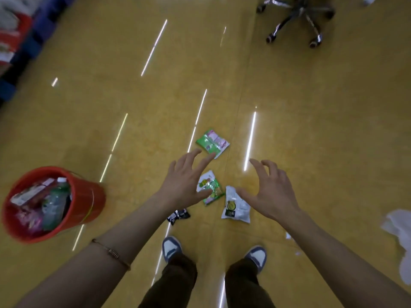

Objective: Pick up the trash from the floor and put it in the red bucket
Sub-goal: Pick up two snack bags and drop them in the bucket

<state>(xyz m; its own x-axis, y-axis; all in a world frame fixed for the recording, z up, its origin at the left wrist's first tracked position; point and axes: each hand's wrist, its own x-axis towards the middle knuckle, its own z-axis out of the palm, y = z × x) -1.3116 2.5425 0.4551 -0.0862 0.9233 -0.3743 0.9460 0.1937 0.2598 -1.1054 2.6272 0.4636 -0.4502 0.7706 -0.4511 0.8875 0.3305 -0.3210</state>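
Note:
Several wrappers lie on the yellow floor in front of my feet: a green packet [212,141] farthest away, a green and white packet [210,188] in the middle, a white packet [235,206] to its right and a small black wrapper [179,215] nearest. My left hand [185,181] hovers with spread fingers over the middle packet and holds nothing. My right hand [270,190] is spread above the white packet, also with nothing in it. The red bucket [89,201] stands at the left, holding several wrappers.
White paper scraps [398,230] lie at the right edge. An office chair base [298,16] stands at the far right. Blue and red shelving [24,41] runs along the far left. My shoes [171,247] are just below the wrappers.

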